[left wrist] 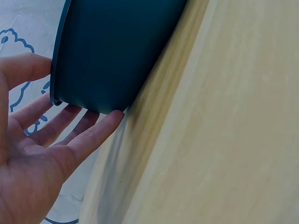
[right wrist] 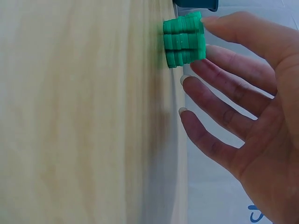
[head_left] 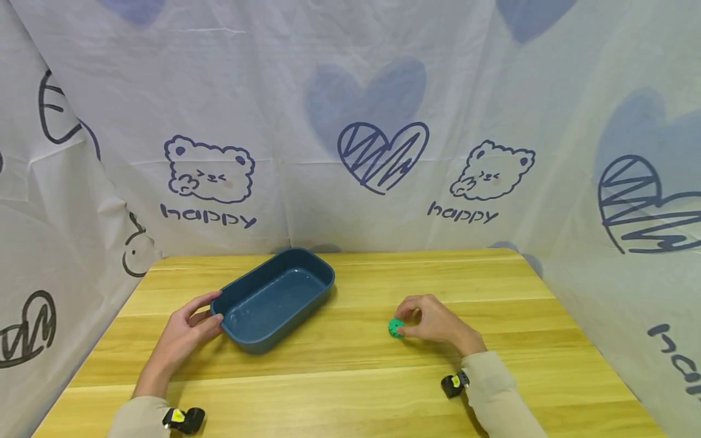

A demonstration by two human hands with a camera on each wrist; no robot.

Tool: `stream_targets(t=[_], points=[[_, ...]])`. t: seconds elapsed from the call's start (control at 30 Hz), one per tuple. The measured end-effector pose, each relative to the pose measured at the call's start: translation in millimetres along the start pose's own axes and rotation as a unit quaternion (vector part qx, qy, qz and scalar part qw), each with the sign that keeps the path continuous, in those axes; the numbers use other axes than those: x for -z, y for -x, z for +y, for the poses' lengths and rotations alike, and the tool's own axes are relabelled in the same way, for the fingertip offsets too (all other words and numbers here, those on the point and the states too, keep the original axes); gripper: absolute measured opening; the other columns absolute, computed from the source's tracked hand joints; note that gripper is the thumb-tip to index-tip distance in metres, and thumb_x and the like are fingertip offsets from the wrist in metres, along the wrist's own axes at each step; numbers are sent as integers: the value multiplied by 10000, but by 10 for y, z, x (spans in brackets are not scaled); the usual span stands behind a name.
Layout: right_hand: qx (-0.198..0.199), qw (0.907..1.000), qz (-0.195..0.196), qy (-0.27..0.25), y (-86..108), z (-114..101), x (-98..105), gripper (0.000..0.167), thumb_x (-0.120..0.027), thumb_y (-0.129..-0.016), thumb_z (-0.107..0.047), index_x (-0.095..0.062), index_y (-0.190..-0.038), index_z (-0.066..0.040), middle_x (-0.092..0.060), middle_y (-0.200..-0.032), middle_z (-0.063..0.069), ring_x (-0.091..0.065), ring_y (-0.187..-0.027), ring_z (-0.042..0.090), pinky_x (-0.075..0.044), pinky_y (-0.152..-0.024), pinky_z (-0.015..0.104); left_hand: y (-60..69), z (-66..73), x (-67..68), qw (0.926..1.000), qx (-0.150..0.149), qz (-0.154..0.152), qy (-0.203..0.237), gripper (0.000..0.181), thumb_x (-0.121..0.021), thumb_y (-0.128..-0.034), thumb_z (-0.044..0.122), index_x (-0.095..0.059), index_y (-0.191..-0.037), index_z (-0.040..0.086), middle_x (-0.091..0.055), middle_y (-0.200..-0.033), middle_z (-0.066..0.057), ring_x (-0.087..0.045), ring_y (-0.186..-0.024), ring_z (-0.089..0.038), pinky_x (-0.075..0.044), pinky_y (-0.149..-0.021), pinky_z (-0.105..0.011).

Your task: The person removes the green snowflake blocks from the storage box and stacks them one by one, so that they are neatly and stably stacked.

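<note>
A deep blue rectangular bin point(head_left: 279, 304) with rounded corners stands on the table, left of the middle, its inside bare. My left hand point(head_left: 186, 334) holds its near-left end. In the left wrist view, the thumb touches the rim of the bin point(left wrist: 112, 51), and the other fingers lie against the end wall down to the base. To the right, my right hand point(head_left: 435, 322) pinches a small green ridged round piece point(head_left: 395, 328) with thumb and fingertips. Its grooved side shows in the right wrist view, where the green piece point(right wrist: 183, 41) is close to the tabletop; contact is unclear.
The wooden table point(head_left: 350, 395) reaches back to a white cloth point(head_left: 306, 182) printed with hearts, bears and writing. More of this cloth hangs at the left and right sides. Small black cameras point(head_left: 185, 420) are worn on both wrists.
</note>
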State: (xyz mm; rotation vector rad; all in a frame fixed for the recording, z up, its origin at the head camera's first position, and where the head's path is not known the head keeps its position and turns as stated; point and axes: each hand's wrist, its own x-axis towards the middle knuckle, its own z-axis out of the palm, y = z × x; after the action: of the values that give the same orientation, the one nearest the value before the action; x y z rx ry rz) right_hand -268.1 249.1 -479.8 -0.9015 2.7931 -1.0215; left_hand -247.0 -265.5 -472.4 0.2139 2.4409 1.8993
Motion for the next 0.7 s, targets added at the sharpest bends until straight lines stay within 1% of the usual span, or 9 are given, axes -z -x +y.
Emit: stream_targets(t=[0.1,0.23,0.33,0.47,0.6,0.63,0.7], points=[[-144,9998,42,-90,9,-11,16,150,-798,-915,-277,-775,-1021,-173,-742,-1024,-40,-679,-915,184,-605,-826,354,-6,0,-4,10000,-1,0,-5,629,-634,-1027,136,-357,-1571,-18,-291,-1623,-261,-599,-1130,93,-619,-895,-227],[-367,9990,178,-156,21,-34,66,208,-762,-945,-274,-766,-1085,-121,-740,-1039,-10,-666,-931,179,-606,-837,339,-20,5,-12,10000,8,-13,14,630,-631,-1028,134,-353,-1572,-20,-290,-1623,-264,-601,-1125,88,-618,-897,-225],[-416,9986,305,-127,22,-40,107,213,-725,-974,-239,-762,-1116,-85,-745,-1070,16,-659,-943,163,-605,-835,313,-30,11,-12,10000,36,-28,8,629,-628,-1030,137,-351,-1574,-16,-286,-1628,-263,-599,-1122,90,-615,-900,-220],[-500,9975,488,-95,17,-36,157,197,-692,-994,-201,-764,-1127,-75,-754,-1091,26,-654,-946,146,-595,-822,270,-36,23,-8,9999,101,-43,-36,628,-623,-1036,159,-351,-1579,2,-284,-1637,-256,-591,-1125,95,-611,-907,-216],[-522,9964,672,-7,25,-6,211,200,-673,-1003,-179,-764,-1138,-64,-760,-1092,34,-654,-943,146,-591,-802,267,-43,45,-6,9995,149,22,-260,617,-604,-1052,208,-353,-1585,26,-306,-1641,-243,-558,-1140,109,-609,-901,-207],[-518,9962,702,-1,30,3,226,203,-671,-1003,-173,-763,-1142,-58,-761,-1093,36,-654,-943,147,-592,-799,269,-45,51,-6,9993,150,50,-346,614,-598,-1055,218,-354,-1587,32,-316,-1641,-237,-558,-1169,80,-608,-897,-203],[-472,9960,750,57,38,23,253,209,-669,-1004,-166,-759,-1149,-46,-763,-1092,44,-656,-936,142,-592,-789,268,-54,65,-3,9986,157,98,-500,606,-585,-1063,227,-353,-1590,41,-334,-1638,-227,-571,-1257,-39,-606,-889,-197]])
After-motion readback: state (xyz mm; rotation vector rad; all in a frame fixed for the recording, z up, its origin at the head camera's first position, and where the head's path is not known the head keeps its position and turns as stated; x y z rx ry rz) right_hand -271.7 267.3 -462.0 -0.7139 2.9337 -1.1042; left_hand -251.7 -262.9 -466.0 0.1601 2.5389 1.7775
